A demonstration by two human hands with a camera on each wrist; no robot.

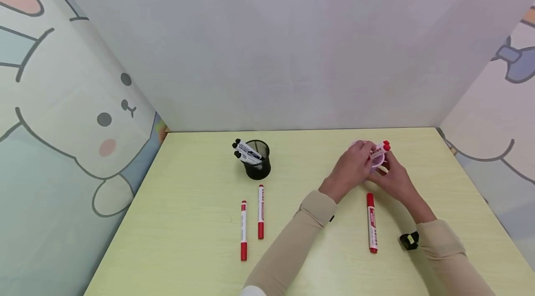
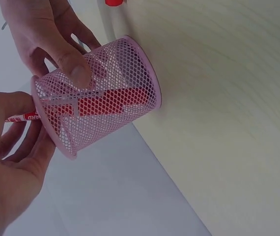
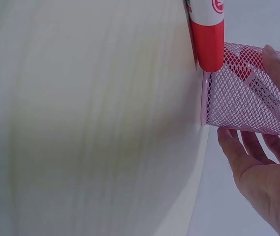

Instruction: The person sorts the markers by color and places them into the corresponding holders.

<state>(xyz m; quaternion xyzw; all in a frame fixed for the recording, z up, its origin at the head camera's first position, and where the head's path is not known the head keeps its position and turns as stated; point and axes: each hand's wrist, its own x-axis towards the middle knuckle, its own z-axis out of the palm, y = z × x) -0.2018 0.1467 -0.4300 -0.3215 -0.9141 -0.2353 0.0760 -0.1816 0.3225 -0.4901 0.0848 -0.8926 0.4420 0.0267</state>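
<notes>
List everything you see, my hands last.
Held cup: one, pink, right side
Red-capped markers: at least two, red-and-white, inside it
Loose markers: three, red-and-white, two left, one right
Standing cup: one, black, table's left half
Black-capped markers: at least two, white, inside
Table: one, pale yellow, below
Back wall: one, pale grey, beyond
Cartoon panels: two, pastel, either side
Gadgets: two, black, foreground right
Sleeves: two, beige, foreground
Hands: two, bare, at held cup
</notes>
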